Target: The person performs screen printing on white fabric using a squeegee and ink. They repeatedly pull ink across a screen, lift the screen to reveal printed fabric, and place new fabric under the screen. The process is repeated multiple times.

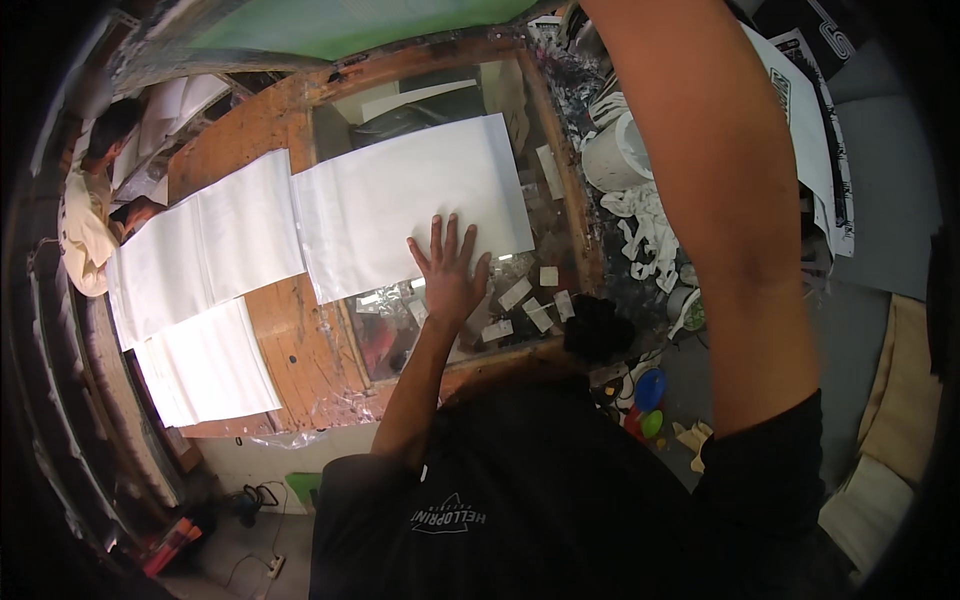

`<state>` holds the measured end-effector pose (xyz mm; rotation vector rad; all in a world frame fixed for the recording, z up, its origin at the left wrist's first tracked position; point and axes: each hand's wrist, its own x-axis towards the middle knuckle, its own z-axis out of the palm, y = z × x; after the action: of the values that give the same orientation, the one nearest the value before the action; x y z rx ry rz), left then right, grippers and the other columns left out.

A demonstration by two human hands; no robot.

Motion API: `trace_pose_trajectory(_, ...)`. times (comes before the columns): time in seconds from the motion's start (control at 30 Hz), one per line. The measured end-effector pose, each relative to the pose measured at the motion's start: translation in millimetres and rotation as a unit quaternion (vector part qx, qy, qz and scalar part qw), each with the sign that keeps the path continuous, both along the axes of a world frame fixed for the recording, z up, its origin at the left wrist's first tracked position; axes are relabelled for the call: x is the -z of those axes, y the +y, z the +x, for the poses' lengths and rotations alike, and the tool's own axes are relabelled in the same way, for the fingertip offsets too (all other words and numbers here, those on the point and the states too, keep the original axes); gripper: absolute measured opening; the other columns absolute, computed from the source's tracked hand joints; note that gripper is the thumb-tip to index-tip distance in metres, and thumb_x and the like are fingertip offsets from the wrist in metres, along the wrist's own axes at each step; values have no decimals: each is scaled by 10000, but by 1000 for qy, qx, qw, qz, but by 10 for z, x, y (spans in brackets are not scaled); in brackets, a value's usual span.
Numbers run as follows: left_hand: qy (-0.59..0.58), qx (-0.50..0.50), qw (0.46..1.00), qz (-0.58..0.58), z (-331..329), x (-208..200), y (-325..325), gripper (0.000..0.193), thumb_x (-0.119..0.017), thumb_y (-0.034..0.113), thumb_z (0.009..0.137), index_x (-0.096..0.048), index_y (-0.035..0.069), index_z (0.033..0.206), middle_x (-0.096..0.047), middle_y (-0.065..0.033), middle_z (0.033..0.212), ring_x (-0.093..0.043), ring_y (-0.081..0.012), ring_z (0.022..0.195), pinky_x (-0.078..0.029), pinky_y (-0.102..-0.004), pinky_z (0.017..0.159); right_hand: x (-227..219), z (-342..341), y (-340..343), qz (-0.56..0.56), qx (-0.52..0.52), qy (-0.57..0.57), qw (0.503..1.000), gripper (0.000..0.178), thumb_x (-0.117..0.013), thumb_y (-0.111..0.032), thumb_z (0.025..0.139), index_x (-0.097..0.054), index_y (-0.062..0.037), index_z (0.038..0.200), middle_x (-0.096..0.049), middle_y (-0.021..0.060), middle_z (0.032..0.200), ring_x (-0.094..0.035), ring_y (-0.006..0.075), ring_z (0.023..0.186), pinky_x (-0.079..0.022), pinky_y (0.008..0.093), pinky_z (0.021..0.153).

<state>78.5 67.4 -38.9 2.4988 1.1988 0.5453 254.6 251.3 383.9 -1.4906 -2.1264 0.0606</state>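
My left hand (452,275) lies flat with its fingers spread on the lower edge of a white sheet in a clear sleeve (400,190). That sheet rests mostly on a glass pane (395,345) set in a wooden frame. Up past the top edge reaches my right arm (720,150), so its hand is out of sight. To the left, more white sheets (220,225) overlap on the wooden tabletop (300,340), with another white stack (208,362) below them. Several small pale pieces (515,293) are scattered on or under the glass; I cannot tell which.
A framed green screen (350,28) hangs over the far side. Right of the glass stand a white tub (615,155) and crumpled white cloths (645,235). A black bundle (598,328) sits at the near right corner. Another person (88,230) is at the far left.
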Motion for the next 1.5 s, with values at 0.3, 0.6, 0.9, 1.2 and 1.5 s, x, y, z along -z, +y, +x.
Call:
trace_pose_trajectory(0.3, -337, -88, 930, -117, -299, -1065, -57, 606, -655, 246, 956, -450, 52, 1492, -414, -170, 1573, -363, -342, 1481, -110, -594, 1226, 1081, -400, -783, 53, 62, -38, 996, 425, -668, -523, 894, -710, -100, 891, -659, 136, 680, -664, 319, 623, -509, 451, 598)
trace_pose_trajectory(0.6, -606, -314, 386, -621, -857, -638, -625, 400, -645, 337, 985, -502, 95, 1270, -541, -85, 1220, -562, -290, 1187, -454, -484, 1037, 3133, -239, -884, -205, -2, 62, 977, 542, -620, 75, 779, -606, -79, 1298, -699, 162, 1091, -650, 354, 1043, -470, 466, 886)
trace_pose_trajectory(0.9, -581, -349, 403, -615, -766, -474, -675, 349, -573, 272, 1013, -502, 49, 1272, -548, -101, 1257, -544, -273, 1221, -447, -498, 1029, 3897, -350, -593, -73, 78, -80, 991, 558, -603, 61, 778, -597, -81, 1317, -643, 161, 1274, -581, 340, 1215, -394, 535, 997)
trace_pose_trajectory(1.2, -531, -370, 442, -621, -791, -435, -664, 476, -615, 322, 919, -523, 94, 1326, -576, -50, 1262, -526, -194, 1233, -335, -517, 1032, 3426, -938, -2354, -135, 48, -6, 990, 515, -609, 6, 790, -592, -67, 1300, -643, 179, 1227, -568, 361, 1217, -361, 562, 1013)
trace_pose_trajectory(1.5, -500, -414, 454, -610, -709, -459, -639, 440, -534, 364, 940, -545, 107, 1297, -535, -63, 1400, -474, -225, 1314, -270, -589, 1087, 3723, -1073, -2462, -142, 92, -34, 985, 578, -613, 46, 763, -599, -81, 1326, -641, 175, 1291, -569, 330, 1246, -318, 543, 1049)
